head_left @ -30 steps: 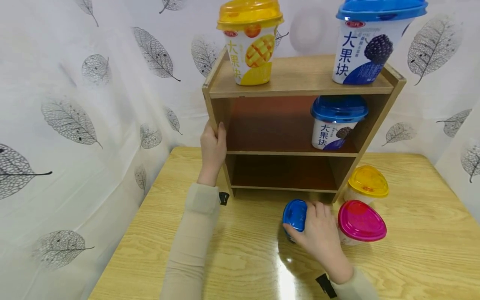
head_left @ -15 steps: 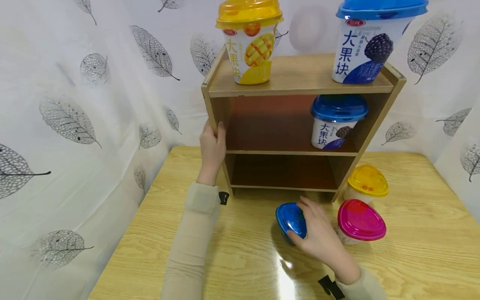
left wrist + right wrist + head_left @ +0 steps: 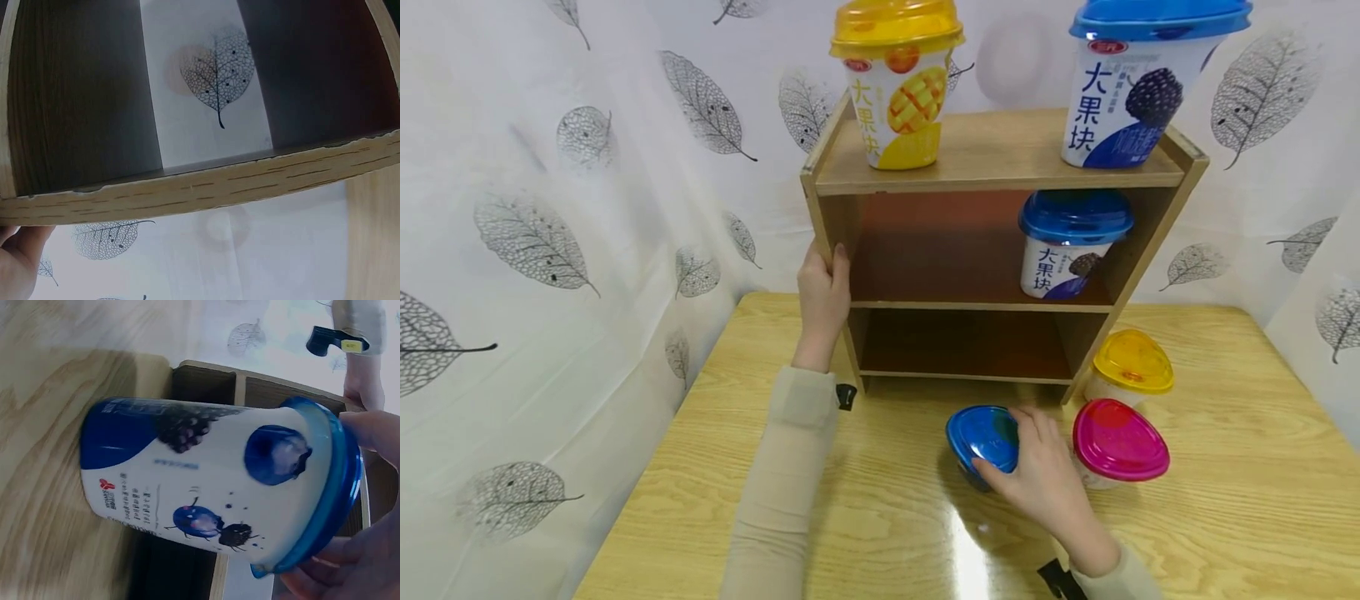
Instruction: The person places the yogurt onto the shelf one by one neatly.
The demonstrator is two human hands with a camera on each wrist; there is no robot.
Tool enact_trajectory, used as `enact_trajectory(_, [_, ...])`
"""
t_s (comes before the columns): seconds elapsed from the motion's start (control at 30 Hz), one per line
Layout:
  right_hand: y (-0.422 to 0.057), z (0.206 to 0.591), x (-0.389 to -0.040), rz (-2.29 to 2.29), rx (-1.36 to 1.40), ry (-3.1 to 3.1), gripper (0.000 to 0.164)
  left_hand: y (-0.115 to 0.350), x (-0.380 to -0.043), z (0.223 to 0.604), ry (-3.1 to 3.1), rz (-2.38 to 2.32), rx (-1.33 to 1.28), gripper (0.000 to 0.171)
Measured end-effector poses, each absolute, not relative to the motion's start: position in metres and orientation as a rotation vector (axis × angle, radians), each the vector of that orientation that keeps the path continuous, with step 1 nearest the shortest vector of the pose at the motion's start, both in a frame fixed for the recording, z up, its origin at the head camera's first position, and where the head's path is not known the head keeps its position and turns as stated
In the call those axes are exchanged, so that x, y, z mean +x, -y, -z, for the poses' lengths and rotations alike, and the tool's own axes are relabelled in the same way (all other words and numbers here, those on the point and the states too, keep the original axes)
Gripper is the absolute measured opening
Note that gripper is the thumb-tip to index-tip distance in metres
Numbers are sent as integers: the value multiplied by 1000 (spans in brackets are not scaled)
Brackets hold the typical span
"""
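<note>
My left hand grips the left side panel of a small wooden shelf; in the left wrist view, part of that hand shows at the panel's edge. In front of the shelf, my right hand holds a blue-lidded yogurt cup by its lid, thumb on the near side and fingers on the far side. Blueberries and a blackberry are printed on the white cup in the right wrist view. Just right of that hand stands a yogurt cup with a pink lid.
A yellow-lidded cup stands beside the shelf's right foot. On the shelf top are a mango yogurt cup and a large blackberry one. Another blue-lidded cup sits in the middle compartment. A leaf-patterned curtain hangs behind the table.
The right hand has turned the blue-lidded yogurt cup and shifted it slightly left, so more of its lid shows. The left hand stays on the shelf.
</note>
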State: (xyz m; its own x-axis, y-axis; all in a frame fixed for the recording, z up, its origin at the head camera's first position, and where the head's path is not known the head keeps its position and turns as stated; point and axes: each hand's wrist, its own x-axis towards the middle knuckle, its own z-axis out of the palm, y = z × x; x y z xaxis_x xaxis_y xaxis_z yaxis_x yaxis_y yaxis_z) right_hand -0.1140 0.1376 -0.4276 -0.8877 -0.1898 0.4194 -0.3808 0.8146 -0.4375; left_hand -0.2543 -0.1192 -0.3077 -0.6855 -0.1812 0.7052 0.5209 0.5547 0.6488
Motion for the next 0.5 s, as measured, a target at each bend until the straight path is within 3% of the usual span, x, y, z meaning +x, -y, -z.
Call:
enact_trajectory(0.33, [-144, 424, -117, -959, 728, 2729, 72, 120, -253, 307, 2031, 1167, -276, 27])
enact_trajectory(0.5, [-144, 431, -114, -1059, 553, 2674, 69, 119, -251, 306, 2025, 1164, -289, 28])
